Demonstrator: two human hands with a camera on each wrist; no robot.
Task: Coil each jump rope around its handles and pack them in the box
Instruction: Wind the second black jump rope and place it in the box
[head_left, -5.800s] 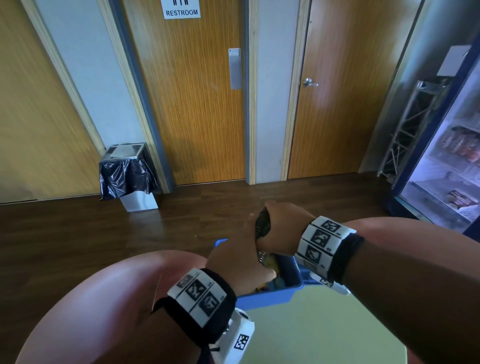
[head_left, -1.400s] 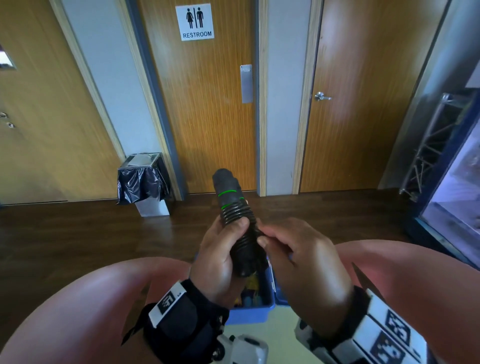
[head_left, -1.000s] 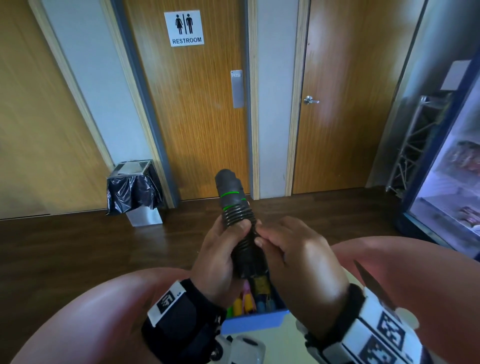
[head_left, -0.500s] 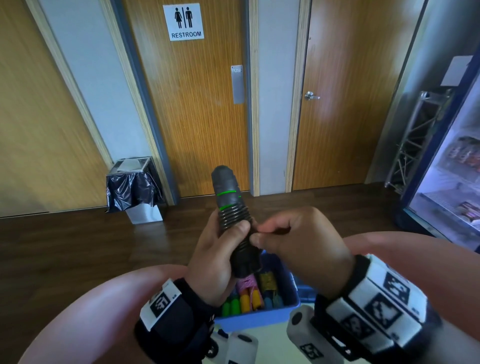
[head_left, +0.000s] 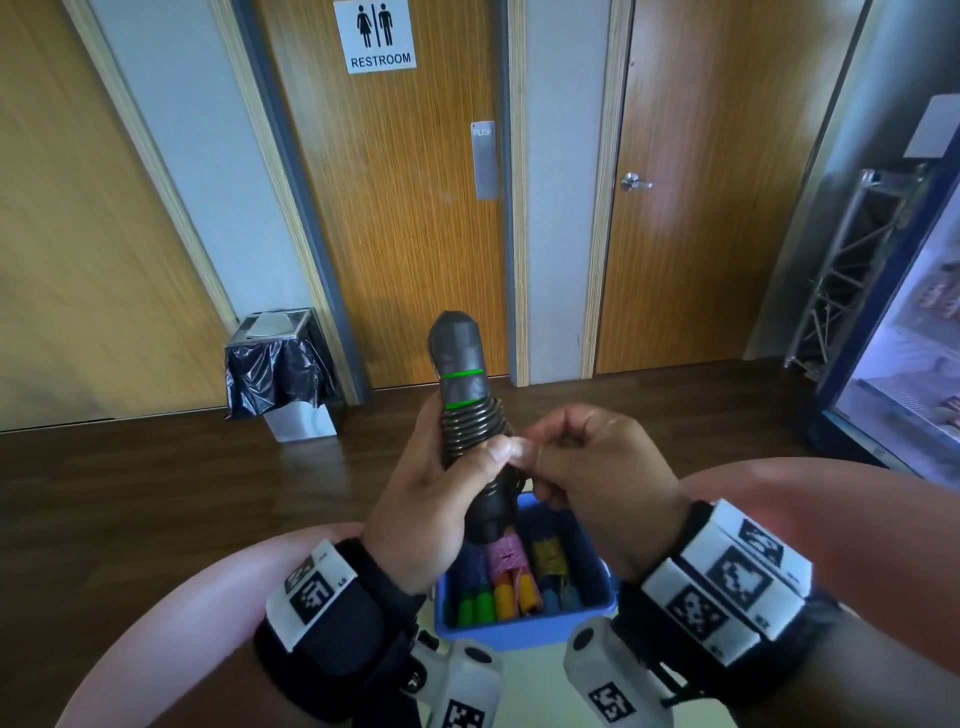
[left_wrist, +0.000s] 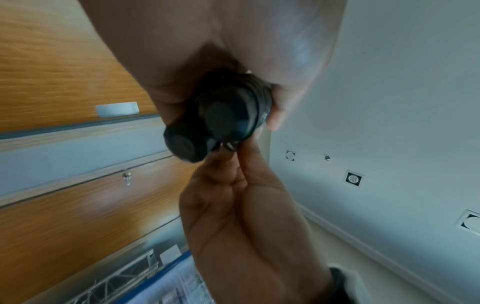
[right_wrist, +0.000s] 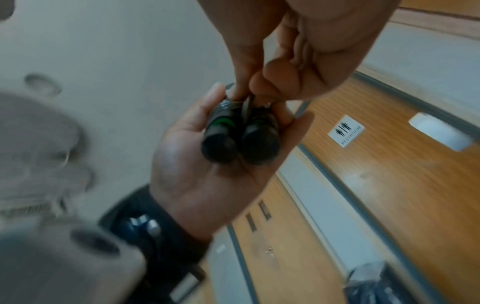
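A black jump rope's two handles (head_left: 460, 364) with green rings stand upright side by side, and dark rope (head_left: 474, 422) is coiled tightly round their middle. My left hand (head_left: 447, 483) grips the bundle, thumb pressed across the coil. My right hand (head_left: 540, 447) pinches the rope's loose end against the coil's right side. In the right wrist view the handles (right_wrist: 239, 139) lie in the left palm and the rope end (right_wrist: 246, 105) shows between thumb and forefinger. The handles' butt ends (left_wrist: 221, 121) face the left wrist camera. Below the hands sits the blue box (head_left: 519, 631), holding several coiled coloured ropes (head_left: 511, 571).
The box rests on a pale green surface (head_left: 535, 675). Beyond it is dark wood floor, a bin with a black bag (head_left: 280, 364), the restroom door (head_left: 395, 208) and a second door (head_left: 691, 208). A metal truss (head_left: 852, 270) and a glass-fronted fridge (head_left: 909, 338) stand at the right.
Both hands came up from the box with the black rope. Over the last second the bundle stays nearly still while my right hand turns and shifts its pinch at the coil.
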